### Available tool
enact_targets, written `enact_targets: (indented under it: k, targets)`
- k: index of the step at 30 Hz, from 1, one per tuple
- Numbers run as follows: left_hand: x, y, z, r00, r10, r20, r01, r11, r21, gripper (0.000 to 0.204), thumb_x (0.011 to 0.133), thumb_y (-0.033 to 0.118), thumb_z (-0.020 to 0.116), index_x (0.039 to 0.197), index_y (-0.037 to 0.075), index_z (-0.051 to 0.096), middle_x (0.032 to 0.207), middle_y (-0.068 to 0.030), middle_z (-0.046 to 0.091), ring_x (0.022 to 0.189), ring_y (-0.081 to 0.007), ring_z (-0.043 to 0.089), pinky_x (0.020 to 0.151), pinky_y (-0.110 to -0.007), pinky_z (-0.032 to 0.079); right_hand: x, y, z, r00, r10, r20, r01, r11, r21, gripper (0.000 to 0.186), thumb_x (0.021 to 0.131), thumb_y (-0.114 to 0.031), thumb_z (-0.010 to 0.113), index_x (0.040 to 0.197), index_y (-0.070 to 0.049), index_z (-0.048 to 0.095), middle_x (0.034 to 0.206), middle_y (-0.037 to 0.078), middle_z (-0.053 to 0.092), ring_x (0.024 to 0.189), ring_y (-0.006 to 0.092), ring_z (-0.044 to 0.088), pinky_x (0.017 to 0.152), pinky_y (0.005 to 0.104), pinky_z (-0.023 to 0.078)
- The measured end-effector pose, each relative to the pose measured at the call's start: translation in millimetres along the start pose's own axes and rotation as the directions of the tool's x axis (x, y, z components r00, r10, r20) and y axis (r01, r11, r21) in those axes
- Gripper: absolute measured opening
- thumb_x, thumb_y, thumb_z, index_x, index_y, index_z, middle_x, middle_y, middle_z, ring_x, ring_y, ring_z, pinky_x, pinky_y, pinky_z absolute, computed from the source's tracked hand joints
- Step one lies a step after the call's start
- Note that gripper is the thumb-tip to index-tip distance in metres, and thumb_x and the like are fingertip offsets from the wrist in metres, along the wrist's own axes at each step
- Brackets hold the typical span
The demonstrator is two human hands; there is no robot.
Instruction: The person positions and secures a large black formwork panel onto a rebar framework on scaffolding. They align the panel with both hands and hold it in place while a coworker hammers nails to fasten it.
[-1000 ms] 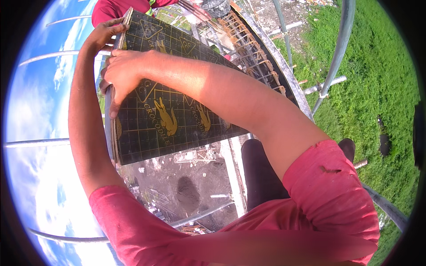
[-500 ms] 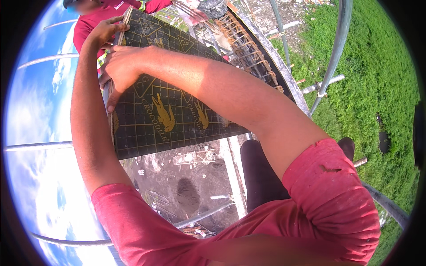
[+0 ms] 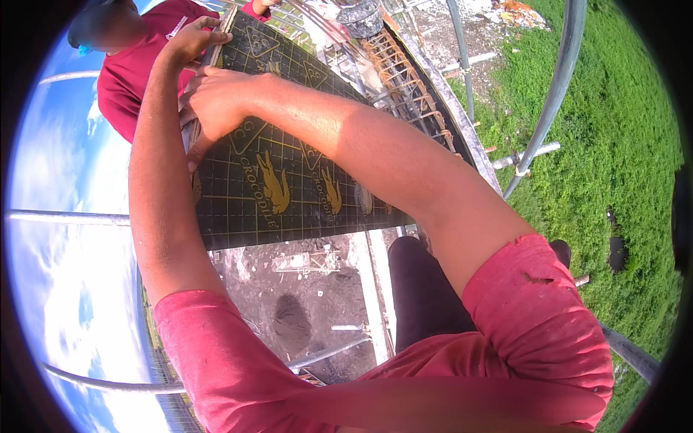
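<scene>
A black film-faced plywood panel (image 3: 238, 216) with a yellow grid and printed yellow animal figures stands tilted in front of me, its layered edge at the left. High on that edge, my left hand (image 3: 196, 39) is closed over the wood with its fingers hooked round the rim. Below it, my right hand (image 3: 215, 105) reaches across the panel and grips the same edge, thumb on the printed face. My right forearm covers part of the panel. Fingers on the far side are partly hidden.
A person in a red shirt (image 3: 155, 54) stands beyond the panel. Rusty rebar cages (image 3: 408, 72) run inside formwork beside a dark bucket (image 3: 359, 20). Scaffold pipes (image 3: 552, 86) rise at the right, above green grass (image 3: 613, 159). Far below lies bare ground (image 3: 289, 270).
The panel and both hands sit slightly farther right and higher in the picture. More of the other person shows at the upper left. Both my hands keep their hold on the edge.
</scene>
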State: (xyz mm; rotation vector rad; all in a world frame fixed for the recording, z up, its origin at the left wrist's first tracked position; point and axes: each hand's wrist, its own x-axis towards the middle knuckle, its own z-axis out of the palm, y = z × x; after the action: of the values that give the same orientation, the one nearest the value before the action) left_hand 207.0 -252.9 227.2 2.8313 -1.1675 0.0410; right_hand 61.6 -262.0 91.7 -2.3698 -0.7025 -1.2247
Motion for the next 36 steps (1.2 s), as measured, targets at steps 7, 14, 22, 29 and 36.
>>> enact_targets:
  k: [7,14,22,29,36]
  targets:
    - [6,-4,-2,0.993,-0.062,0.099,0.078,0.983,-0.168,0.090,0.081,0.028,0.084,0.158,0.024,0.038,0.143,-0.0130,0.060,0.107,-0.0326,0.070,0.083,-0.053,0.063,0,0,1,1.000,0.003,0.021,-0.003,1.000,0.005,0.091,0.071,-0.091,0.062,0.137,-0.027,0.067,0.135,0.004,0.069,0.135,0.0273,0.053,0.117,0.0456,0.029]
    - [7,-3,0,0.995,-0.047,0.090,0.054,0.995,-0.080,0.086,0.081,0.031,0.083,0.155,0.023,0.042,0.138,-0.0157,0.062,0.107,-0.0340,0.070,0.077,-0.052,0.063,-3,-3,-3,1.000,0.023,0.011,-0.023,0.999,0.032,0.080,0.074,-0.080,0.071,0.132,-0.024,0.070,0.134,0.003,0.069,0.132,0.0252,0.055,0.116,0.0430,0.031]
    - [7,-3,0,0.996,-0.078,0.051,0.076,0.996,0.043,0.060,0.082,0.038,0.085,0.124,0.000,0.067,0.108,-0.0177,0.073,0.087,-0.0280,0.074,0.066,-0.039,0.064,3,1,0,0.997,0.030,0.070,-0.030,1.000,0.000,0.086,0.073,-0.085,0.066,0.138,-0.028,0.066,0.140,0.006,0.066,0.138,0.0281,0.053,0.121,0.0516,0.025]
    - [8,-4,1,0.996,-0.085,0.037,0.084,0.996,0.028,0.056,0.082,0.040,0.086,0.116,-0.001,0.069,0.101,-0.0147,0.072,0.082,-0.0255,0.074,0.059,-0.035,0.064,3,4,8,1.000,0.017,0.025,-0.016,0.999,-0.033,0.087,0.074,-0.085,0.066,0.139,-0.027,0.066,0.139,0.007,0.067,0.139,0.0271,0.051,0.124,0.0505,0.020]
    - [10,-7,5,0.987,-0.160,0.012,0.159,0.986,0.057,0.058,0.085,0.048,0.083,0.116,0.000,0.070,0.101,-0.0120,0.071,0.068,-0.0203,0.072,0.055,-0.030,0.062,4,8,11,1.000,-0.021,-0.018,0.021,0.999,-0.025,0.085,0.074,-0.084,0.067,0.136,-0.026,0.068,0.137,0.004,0.068,0.138,0.0225,0.052,0.125,0.0494,0.018]
